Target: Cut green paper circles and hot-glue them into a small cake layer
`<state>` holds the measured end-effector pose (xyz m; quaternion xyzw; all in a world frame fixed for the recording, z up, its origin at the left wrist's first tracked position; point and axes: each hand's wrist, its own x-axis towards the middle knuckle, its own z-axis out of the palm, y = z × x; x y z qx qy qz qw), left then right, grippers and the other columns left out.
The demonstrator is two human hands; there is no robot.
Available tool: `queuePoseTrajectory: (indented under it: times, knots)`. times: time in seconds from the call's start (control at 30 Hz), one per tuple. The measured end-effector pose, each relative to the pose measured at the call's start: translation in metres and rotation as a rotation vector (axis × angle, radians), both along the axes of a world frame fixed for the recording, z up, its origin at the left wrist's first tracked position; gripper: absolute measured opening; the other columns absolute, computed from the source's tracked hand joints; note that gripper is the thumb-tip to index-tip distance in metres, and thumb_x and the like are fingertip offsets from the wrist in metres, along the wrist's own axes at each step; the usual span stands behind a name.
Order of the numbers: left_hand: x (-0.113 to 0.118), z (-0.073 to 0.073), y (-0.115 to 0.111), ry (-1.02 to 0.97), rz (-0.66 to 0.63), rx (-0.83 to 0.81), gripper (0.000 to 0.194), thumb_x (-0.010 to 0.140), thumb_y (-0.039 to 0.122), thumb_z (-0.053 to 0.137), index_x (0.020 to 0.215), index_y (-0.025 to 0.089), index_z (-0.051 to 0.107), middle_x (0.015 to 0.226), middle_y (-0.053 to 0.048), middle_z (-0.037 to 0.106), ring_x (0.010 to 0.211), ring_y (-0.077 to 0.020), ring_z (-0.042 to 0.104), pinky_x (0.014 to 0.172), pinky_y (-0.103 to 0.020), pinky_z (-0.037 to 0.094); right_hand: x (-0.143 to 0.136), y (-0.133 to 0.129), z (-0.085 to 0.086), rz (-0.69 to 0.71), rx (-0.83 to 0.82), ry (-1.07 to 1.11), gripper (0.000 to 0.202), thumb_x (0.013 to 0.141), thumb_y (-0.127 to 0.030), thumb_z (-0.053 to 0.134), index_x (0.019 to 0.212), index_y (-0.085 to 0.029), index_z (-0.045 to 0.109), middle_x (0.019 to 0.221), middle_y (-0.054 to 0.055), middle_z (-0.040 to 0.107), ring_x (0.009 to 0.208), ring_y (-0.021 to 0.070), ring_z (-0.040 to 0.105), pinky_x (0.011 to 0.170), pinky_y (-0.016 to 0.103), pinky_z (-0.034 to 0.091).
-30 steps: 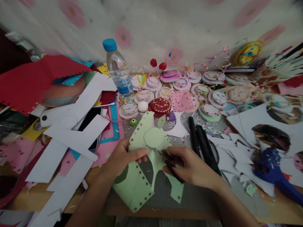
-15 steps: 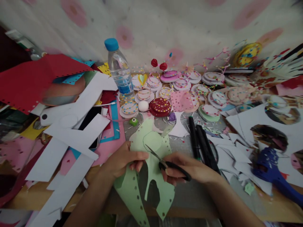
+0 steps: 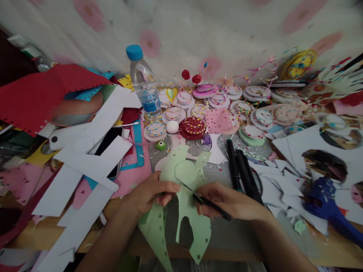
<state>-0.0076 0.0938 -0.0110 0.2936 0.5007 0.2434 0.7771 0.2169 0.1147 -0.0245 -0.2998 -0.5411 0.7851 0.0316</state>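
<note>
Light green paper [image 3: 187,211], cut into curved strips with small punched holes, hangs between my hands over the table's front edge. A round outline is drawn on its upper part. My left hand [image 3: 159,192] pinches the paper just left of that outline. Black-handled scissors [image 3: 208,202] are in my right hand [image 3: 224,200], its fingers wrapped round the handles. Their blades lie nearly together on the paper, at the lower edge of the drawn circle and close to my left fingertips.
Behind the paper stand a water bottle [image 3: 145,85] and several decorated paper discs [image 3: 193,127]. White paper strips [image 3: 82,166] lie left. Black markers [image 3: 234,166], white scraps [image 3: 279,185] and a blue glue gun [image 3: 323,200] lie right.
The scissor blades have closed from a wider gap. The green paper and both hands have shifted slightly right, and the paper's upper part has tilted.
</note>
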Motion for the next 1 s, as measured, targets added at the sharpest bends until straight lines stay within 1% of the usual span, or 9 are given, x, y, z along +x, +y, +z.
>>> queuePoseTrajectory:
  times: [0.13,0.2,0.27,0.37,0.47,0.6,0.7,0.87,1.0]
  knots:
    - [0.0,0.0,0.0,0.024,-0.038,0.043,0.038,0.062,0.035,0.07,0.037,0.015,0.05,0.03,0.004,0.04,0.028,-0.0026,0.029,0.033,-0.02,0.015,0.001,-0.001,0.002,0.012,0.047,-0.055,0.039,0.078,-0.047,0.065,0.067,-0.019,0.041,0.065,-0.005,0.037,0.06,0.0095,0.034,0.052,0.022,0.029]
    - [-0.002,0.0,0.0,0.06,-0.06,0.108,0.039,0.065,0.034,0.069,0.037,0.015,0.05,0.031,0.004,0.042,0.03,-0.0029,0.031,0.035,-0.02,0.019,0.002,0.0,0.006,0.033,0.132,-0.117,0.031,0.079,-0.04,0.064,0.07,-0.019,0.043,0.066,-0.005,0.037,0.059,0.0097,0.033,0.051,0.022,0.028]
    - [-0.004,0.0,-0.001,0.113,-0.065,0.182,0.039,0.069,0.032,0.069,0.039,0.015,0.052,0.033,0.003,0.045,0.032,-0.0037,0.033,0.037,-0.019,0.023,0.003,0.001,0.008,0.013,0.238,-0.185,0.026,0.079,-0.036,0.064,0.073,-0.019,0.046,0.067,-0.005,0.037,0.061,0.0103,0.035,0.051,0.021,0.029]
    - [-0.007,-0.001,-0.002,0.164,-0.05,0.239,0.032,0.07,0.029,0.069,0.044,0.014,0.057,0.037,0.002,0.051,0.035,-0.0053,0.038,0.039,-0.019,0.028,0.005,0.0,0.006,-0.049,0.37,-0.243,0.025,0.076,-0.035,0.067,0.074,-0.019,0.048,0.068,-0.005,0.039,0.063,0.0112,0.037,0.054,0.021,0.032]
    - [-0.008,-0.002,-0.003,0.173,-0.062,0.257,0.027,0.071,0.027,0.069,0.049,0.014,0.06,0.039,0.001,0.054,0.035,-0.0061,0.04,0.038,-0.019,0.03,0.006,-0.003,0.002,-0.093,0.442,-0.266,0.024,0.074,-0.035,0.069,0.077,-0.019,0.053,0.069,-0.004,0.042,0.063,0.0113,0.039,0.054,0.021,0.032]
    - [-0.009,-0.001,-0.003,0.202,-0.074,0.274,0.028,0.072,0.027,0.069,0.05,0.014,0.059,0.039,0.002,0.053,0.035,-0.0055,0.04,0.038,-0.019,0.03,0.005,-0.004,0.0,-0.134,0.521,-0.284,0.022,0.074,-0.035,0.071,0.079,-0.018,0.058,0.07,-0.002,0.049,0.064,0.0121,0.043,0.054,0.021,0.033]
    - [-0.009,-0.002,-0.003,0.22,-0.073,0.286,0.029,0.072,0.028,0.069,0.049,0.014,0.058,0.038,0.002,0.051,0.035,-0.0057,0.041,0.038,-0.018,0.031,0.005,-0.003,0.002,-0.124,0.567,-0.29,0.02,0.075,-0.034,0.07,0.078,-0.018,0.059,0.07,-0.003,0.05,0.063,0.0117,0.043,0.053,0.022,0.032]
    - [-0.006,-0.003,-0.002,0.232,0.011,0.283,0.014,0.065,0.023,0.072,0.059,0.014,0.063,0.045,0.004,0.052,0.037,-0.0058,0.04,0.037,-0.018,0.033,0.005,-0.001,0.006,-0.108,0.619,-0.313,0.014,0.074,-0.027,0.069,0.079,-0.018,0.059,0.069,-0.003,0.049,0.062,0.0116,0.043,0.053,0.022,0.032]
    - [0.002,0.001,-0.001,0.291,0.101,0.258,0.018,0.06,0.023,0.074,0.053,0.014,0.06,0.041,0.004,0.051,0.037,-0.0067,0.041,0.037,-0.019,0.032,0.003,-0.001,0.005,-0.112,0.631,-0.327,0.012,0.076,-0.025,0.067,0.081,-0.019,0.058,0.072,-0.002,0.052,0.066,0.0128,0.045,0.056,0.023,0.033]
